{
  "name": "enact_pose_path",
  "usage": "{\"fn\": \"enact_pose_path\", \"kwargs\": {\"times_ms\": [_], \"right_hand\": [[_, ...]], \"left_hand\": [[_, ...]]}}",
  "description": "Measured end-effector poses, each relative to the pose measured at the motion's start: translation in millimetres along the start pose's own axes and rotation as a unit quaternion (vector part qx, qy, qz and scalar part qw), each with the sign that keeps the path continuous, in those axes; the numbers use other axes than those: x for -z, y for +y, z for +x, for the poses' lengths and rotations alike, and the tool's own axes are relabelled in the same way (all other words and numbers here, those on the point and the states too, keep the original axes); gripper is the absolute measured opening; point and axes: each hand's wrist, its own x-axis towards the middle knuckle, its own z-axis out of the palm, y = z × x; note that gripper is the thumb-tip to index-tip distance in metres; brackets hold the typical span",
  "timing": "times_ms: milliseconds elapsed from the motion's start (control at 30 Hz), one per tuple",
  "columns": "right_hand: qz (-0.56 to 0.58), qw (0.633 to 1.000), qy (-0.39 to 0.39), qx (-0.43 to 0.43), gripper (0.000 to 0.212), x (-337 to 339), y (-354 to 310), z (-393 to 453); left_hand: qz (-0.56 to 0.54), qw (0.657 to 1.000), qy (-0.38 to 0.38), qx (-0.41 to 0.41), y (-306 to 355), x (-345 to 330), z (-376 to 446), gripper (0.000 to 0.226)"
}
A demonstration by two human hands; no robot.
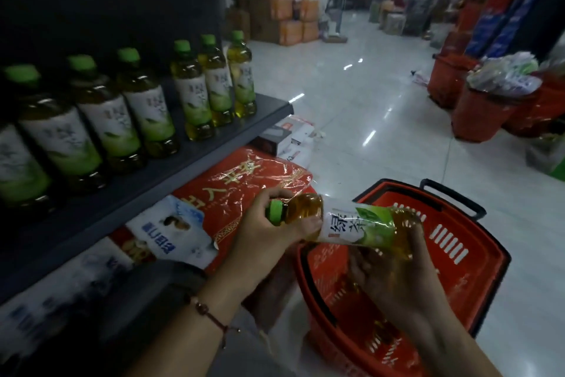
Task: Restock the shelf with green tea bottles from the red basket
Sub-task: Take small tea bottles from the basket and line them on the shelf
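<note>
Setting: shop aisle with a pale glossy floor (351, 107), dim light, stacked cartons and blurred people far down the aisle.
Left hand: the left hand (269, 224) comes in from the lower left, a cord bracelet (208, 312) on its wrist; its fingers curl round the neck and green cap of the held bottle (345, 220).
Right hand: the right hand (394, 272) rises from the lower right and grips the base end of the same bottle from underneath, fingers wrapped up the far side.
Held bottle: lies nearly level between the two hands, cap toward the shelf, above the near-left rim of the red basket (452, 242).
Bottle look: clear plastic, amber-yellow tea, white and green label with large dark characters, bright green cap.
Red basket: stands on the floor just right of the shelving, black handle (452, 196) at its far side, slotted walls; something amber shows low inside it, too dim to make out.
Shelf: dark shelf (183, 162) runs along the left, its edge slanting toward the far right corner.
Shelf bottles: a row of matching bottles (128, 107) stands upright near the front edge, set close together.
Open room: bare shelf board shows in front of the row and at the far corner.
Below shelf: red wrapped packs (244, 181) and a blue and white bag (171, 233).
Right side: other red baskets (483, 110) heaped with goods, well apart.
</note>
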Motion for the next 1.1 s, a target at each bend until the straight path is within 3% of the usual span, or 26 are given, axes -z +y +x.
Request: {"fn": "enact_pose_path", "kwargs": {"times_ms": [100, 133, 267, 367, 433, 500, 567, 633, 767, 900, 1100], "right_hand": [[-0.068, 0.997, 0.018, 0.023, 0.054, -15.8, 14.3, 8.4], [-0.114, 0.993, 0.002, 0.014, 0.053, -23.8, 21.0, 11.9], [-0.299, 0.951, -0.079, 0.021, 0.094, -56.9, 49.4, 22.4], [-0.423, 0.896, -0.135, 0.032, 0.084, -91.8, 75.5, 29.9], [-0.445, 0.879, -0.164, 0.045, 0.078, -112.7, 92.8, 38.7], [-0.437, 0.879, -0.185, 0.048, 0.071, -131.2, 104.4, 49.0], [-0.419, 0.881, -0.214, 0.042, 0.057, -146.7, 108.8, 61.0], [-0.421, 0.873, -0.244, 0.044, 0.045, -158.2, 108.4, 75.2], [-0.48, 0.826, -0.281, 0.09, 0.034, -175.8, 100.8, 114.7], [-0.568, 0.741, -0.292, 0.208, 0.029, -197.9, 91.5, 158.3], [-0.579, 0.728, -0.295, 0.217, 0.034, -218.7, 98.2, 218.3]], "left_hand": [[-0.013, 0.998, 0.057, -0.037, 14.8, 22.3, -2.9, 0.054], [-0.027, 0.995, 0.077, -0.049, 20.1, 31.0, -3.7, 0.061], [-0.071, 0.983, 0.15, -0.083, 43.6, 64.2, -15.8, 0.073], [-0.014, 0.964, 0.235, -0.126, 47.8, 83.9, -28.3, 0.063], [0.029, 0.947, 0.275, -0.167, 46.1, 94.7, -36.5, 0.05], [0.051, 0.948, 0.252, -0.186, 40.1, 106.1, -42.4, 0.054], [0.087, 0.967, 0.176, -0.161, 30.4, 114.0, -45.5, 0.09], [0.126, 0.971, 0.146, -0.139, 23.4, 119.8, -42.1, 0.11], [0.2, 0.945, 0.192, -0.172, 31.3, 136.4, -10.9, 0.112], [0.277, 0.914, 0.216, -0.203, 39.9, 149.9, 29.5, 0.112], [0.408, 0.836, 0.296, -0.219, 34.4, 173.8, 82.0, 0.111]]}}
